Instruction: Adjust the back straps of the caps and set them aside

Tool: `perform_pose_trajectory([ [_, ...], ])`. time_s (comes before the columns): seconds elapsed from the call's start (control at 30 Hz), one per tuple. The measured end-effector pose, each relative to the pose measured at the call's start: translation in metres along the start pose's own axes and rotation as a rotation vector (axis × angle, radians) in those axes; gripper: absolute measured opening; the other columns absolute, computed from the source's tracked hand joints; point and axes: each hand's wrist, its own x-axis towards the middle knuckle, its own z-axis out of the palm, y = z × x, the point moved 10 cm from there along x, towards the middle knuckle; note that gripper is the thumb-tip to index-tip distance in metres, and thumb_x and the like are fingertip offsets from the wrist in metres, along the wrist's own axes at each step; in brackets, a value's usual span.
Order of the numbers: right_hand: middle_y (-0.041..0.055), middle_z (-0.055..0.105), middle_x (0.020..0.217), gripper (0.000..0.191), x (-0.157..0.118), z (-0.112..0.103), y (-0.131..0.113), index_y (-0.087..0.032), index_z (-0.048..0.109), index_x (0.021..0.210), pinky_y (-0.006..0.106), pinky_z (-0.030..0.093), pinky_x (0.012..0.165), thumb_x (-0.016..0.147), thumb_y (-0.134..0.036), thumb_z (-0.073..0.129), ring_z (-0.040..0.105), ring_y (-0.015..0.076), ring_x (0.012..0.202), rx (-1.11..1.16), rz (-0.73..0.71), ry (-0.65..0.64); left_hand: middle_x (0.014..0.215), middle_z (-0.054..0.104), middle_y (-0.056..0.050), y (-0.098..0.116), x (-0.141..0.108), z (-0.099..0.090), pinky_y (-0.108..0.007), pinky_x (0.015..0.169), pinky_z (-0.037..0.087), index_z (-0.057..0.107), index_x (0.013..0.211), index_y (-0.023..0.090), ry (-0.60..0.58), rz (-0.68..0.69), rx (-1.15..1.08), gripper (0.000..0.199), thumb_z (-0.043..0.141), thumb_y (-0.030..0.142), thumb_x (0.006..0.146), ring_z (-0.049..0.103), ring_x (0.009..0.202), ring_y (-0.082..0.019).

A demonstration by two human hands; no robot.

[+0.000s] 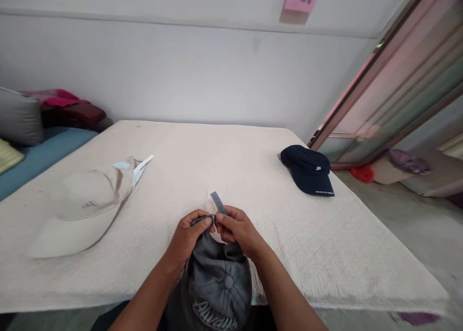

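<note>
Currently both hands at back strap of grey cap [217,278], which sits at near edge of surface [231,157], crown toward camera. Left hand [188,239] pinches strap buckle area, fingers closed on it. Right hand [237,230] pinches grey strap tail [218,202], free end sticking up past fingers. Strap looks threaded through buckle, though small in view; adjustment seems mid-way, not finished. Beige cap [81,210] lies left, strap loose; navy cap [309,169] lies far right, well apart.
</note>
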Motion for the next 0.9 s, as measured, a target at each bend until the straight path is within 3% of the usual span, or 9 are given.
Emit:
perform_pose_trajectory([
  [0.2,-0.0044,0.051,0.057,0.027,-0.004,-0.008,-0.003,-0.016,0.059,0.091,0.018,0.016,0.037,0.087,-0.041,0.05,0.027,0.0025,0.036,0.006,0.033,0.0,0.061,0.058,0.002,-0.011,0.0,-0.006,-0.017,0.05,0.039,0.064,0.071,0.014,0.012,-0.113,-0.237,0.011,0.068,0.024,0.074,0.051,0.051,-0.008],
  [0.33,-0.0036,0.052,0.055,0.02,-0.005,-0.006,0.006,-0.015,0.06,0.082,0.018,0.014,0.037,0.083,-0.034,0.054,0.028,0.0026,0.036,-0.036,0.107,-0.035,0.06,0.058,0.002,-0.004,-0.003,0.002,-0.017,0.053,0.042,0.063,0.069,0.013,-0.025,-0.119,-0.327,0.012,0.067,0.023,0.074,0.053,0.053,-0.008],
  [0.5,-0.0021,0.055,0.057,0.016,-0.006,-0.004,0.011,-0.015,0.061,0.071,0.019,0.02,0.039,0.08,-0.027,0.054,0.034,0.0039,0.039,-0.087,0.137,-0.041,0.058,0.057,0.002,-0.003,-0.005,0.007,-0.019,0.051,0.043,0.061,0.07,0.014,-0.043,-0.14,-0.346,0.011,0.067,0.023,0.073,0.053,0.052,-0.009],
  [0.6,-0.0016,0.055,0.057,0.015,-0.006,-0.005,0.011,-0.015,0.062,0.071,0.019,0.021,0.039,0.078,-0.026,0.055,0.035,0.0046,0.04,-0.095,0.147,-0.044,0.059,0.057,0.003,-0.008,-0.003,0.002,-0.02,0.054,0.044,0.063,0.081,0.016,-0.012,-0.147,-0.365,0.012,0.068,0.022,0.072,0.055,0.053,-0.01],
  [0.9,-0.001,0.056,0.057,0.014,-0.007,-0.005,0.01,-0.014,0.061,0.072,0.02,0.021,0.04,0.077,-0.025,0.055,0.033,0.0041,0.038,-0.002,0.134,-0.066,0.06,0.056,0.002,-0.01,-0.002,-0.003,-0.017,0.05,0.041,0.066,0.089,0.013,0.013,-0.146,-0.338,0.018,0.066,0.022,0.073,0.052,0.051,-0.008],
])
